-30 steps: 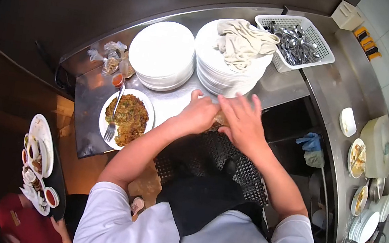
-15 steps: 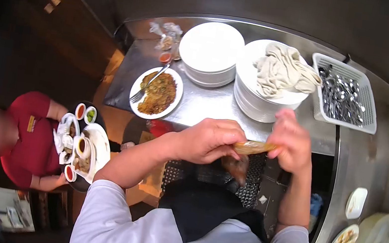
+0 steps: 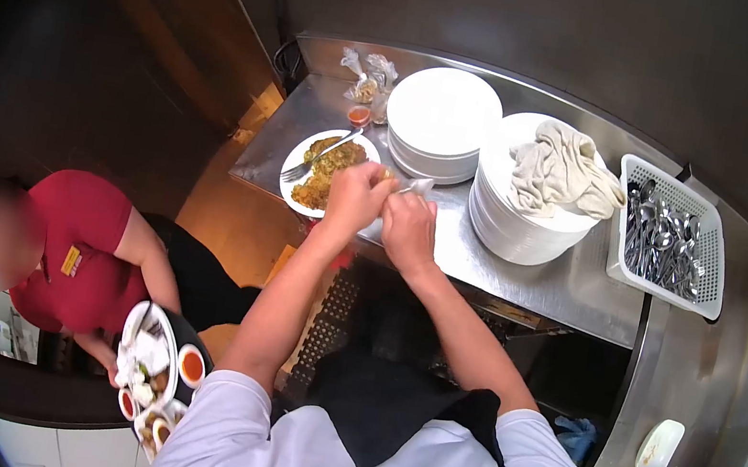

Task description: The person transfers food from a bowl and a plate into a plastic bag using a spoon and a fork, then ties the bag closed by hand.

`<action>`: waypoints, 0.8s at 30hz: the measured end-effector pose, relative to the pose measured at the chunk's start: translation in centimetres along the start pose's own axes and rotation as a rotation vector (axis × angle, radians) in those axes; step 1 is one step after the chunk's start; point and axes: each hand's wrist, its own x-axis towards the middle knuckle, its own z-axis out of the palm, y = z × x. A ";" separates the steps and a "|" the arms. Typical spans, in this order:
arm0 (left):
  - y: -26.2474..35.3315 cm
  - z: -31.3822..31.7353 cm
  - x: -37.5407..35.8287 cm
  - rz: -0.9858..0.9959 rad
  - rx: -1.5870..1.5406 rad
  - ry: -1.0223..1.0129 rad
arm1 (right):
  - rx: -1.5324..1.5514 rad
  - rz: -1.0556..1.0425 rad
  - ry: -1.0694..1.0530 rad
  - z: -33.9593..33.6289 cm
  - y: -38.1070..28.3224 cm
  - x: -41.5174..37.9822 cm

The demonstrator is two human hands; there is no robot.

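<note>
My left hand (image 3: 358, 197) is closed, its fingers pinched on a small plastic bag (image 3: 415, 186) beside the plate of food. Close on its right, my right hand (image 3: 409, 229) is closed on the same bag, whose clear end sticks up above the fingers. The white plate (image 3: 289, 184) holds browned food (image 3: 327, 157), with a fork (image 3: 304, 168) lying across it; my left hand covers part of its right edge. Behind the plate stand a small cup of red sauce (image 3: 359, 116) and knotted clear bags (image 3: 370, 78).
Two stacks of white plates (image 3: 444, 109) (image 3: 524, 232) stand on the steel counter, the right one under a cloth (image 3: 565, 170). A basket of cutlery (image 3: 673, 240) is further right. At the left, a person in red (image 3: 88, 239) carries a tray of dishes (image 3: 151, 355). Used dishes (image 3: 659, 448) lie lower right.
Both hands have moved forward and left, from in front of the counter to beside the plate of food, with the bag. The person in red has shifted, and the tray is lower in view.
</note>
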 end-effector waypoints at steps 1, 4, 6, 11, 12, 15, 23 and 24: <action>-0.9 -0.2 -0.3 -0.027 -0.042 -0.075 | -0.225 -0.194 0.005 -1.0 0.1 0.0; -2.7 0.3 -1.5 0.055 -0.254 -0.191 | -0.205 -0.233 -0.246 -3.8 0.9 0.7; -3.0 0.9 -1.6 0.070 -0.243 -0.264 | -0.171 -0.170 -0.365 -5.0 2.1 1.1; -2.8 3.1 -1.2 0.155 -0.224 -0.276 | -0.297 -0.602 -0.219 -7.2 0.8 2.1; -2.7 3.5 -1.1 0.175 -0.233 -0.262 | -0.248 -0.690 -0.157 -7.3 0.7 2.2; -3.4 4.5 -0.9 0.058 -0.403 -0.346 | -0.098 -0.263 -0.162 -5.7 4.2 0.4; -4.5 4.9 -0.6 0.001 -0.681 -0.519 | 0.178 0.387 -0.348 -5.3 4.1 1.9; -4.6 4.8 -0.6 0.001 -0.657 -0.522 | 0.067 0.304 -0.333 -5.4 3.8 2.3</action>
